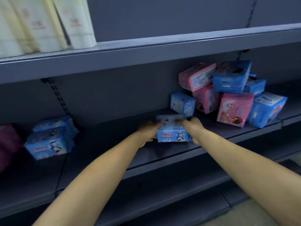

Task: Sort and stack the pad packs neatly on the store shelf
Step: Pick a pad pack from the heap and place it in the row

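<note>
A light blue pad pack (pixel 172 132) sits on the middle shelf (pixel 114 144), held from both sides. My left hand (pixel 147 132) grips its left end and my right hand (pixel 193 128) grips its right end. To the right lies a loose heap of pink and blue packs (pixel 228 93). A small blue pack (pixel 182 103) stands just behind the held one. At the left, a neat stack of blue packs (pixel 51 137) rests on the same shelf level.
White tissue or paper packs (pixel 42 23) stand on the upper shelf at top left. A dark maroon item (pixel 8 142) sits at the far left edge. Lower grey shelves (pixel 146 193) run below my forearms.
</note>
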A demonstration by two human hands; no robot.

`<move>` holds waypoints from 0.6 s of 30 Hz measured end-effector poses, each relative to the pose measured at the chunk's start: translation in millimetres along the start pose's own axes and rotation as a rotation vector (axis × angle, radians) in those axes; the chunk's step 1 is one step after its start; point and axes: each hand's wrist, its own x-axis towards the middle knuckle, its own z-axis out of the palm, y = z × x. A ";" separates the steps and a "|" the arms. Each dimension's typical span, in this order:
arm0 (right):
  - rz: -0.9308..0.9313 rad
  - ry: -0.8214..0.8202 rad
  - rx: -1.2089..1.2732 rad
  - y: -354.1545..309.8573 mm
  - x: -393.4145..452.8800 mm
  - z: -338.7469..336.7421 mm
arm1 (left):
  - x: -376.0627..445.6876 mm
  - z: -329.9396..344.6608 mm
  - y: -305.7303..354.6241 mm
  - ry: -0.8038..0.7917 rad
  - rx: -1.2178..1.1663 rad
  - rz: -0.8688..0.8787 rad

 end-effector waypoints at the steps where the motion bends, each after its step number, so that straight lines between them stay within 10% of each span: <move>1: -0.010 -0.028 0.004 -1.5 -4.0 8.1 | -3.5 -7.3 -6.0 0.021 -0.007 -0.003; 18: -0.060 -0.186 0.068 -13.4 -67.6 178.2 | -63.9 -147.5 -100.5 0.266 -0.201 -0.055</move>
